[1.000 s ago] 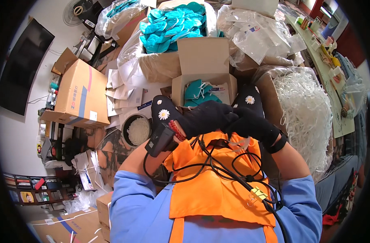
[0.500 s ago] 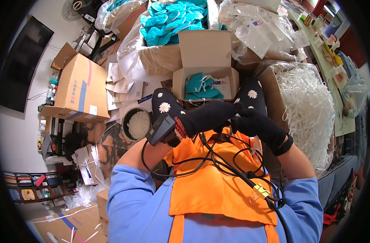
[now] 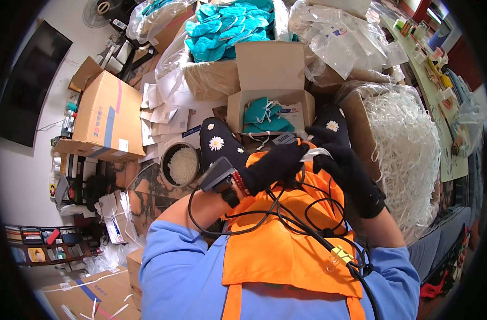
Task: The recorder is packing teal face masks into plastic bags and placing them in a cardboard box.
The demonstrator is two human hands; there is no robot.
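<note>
Both of my hands wear black gloves and meet over my lap, above the orange apron (image 3: 286,234). My left hand (image 3: 275,169) is closed, its fingertips on one end of a white strap (image 3: 315,153). A small dark grey rectangular piece (image 3: 284,139) shows just beyond those fingers; whether I hold it or it is fixed to the glove, I cannot tell. At the strap's other end is my right hand (image 3: 342,160), thumb and fingers around it and forefinger stretched forward. Ahead, an open carton (image 3: 238,109) holds teal fabric pieces (image 3: 264,114) with white loops.
Black cables (image 3: 278,205) with a yellow clip (image 3: 341,255) lie across my apron. Right stands a box of tangled white elastic loops (image 3: 403,154); beyond the carton, a box heaped with teal pieces (image 3: 230,26). A bowl of white bits (image 3: 182,164) sits left, near a big carton (image 3: 106,114).
My hands have drawn slightly apart and my left hand has come back toward me. The white strap and grey piece now show, and the right forefinger has stretched out.
</note>
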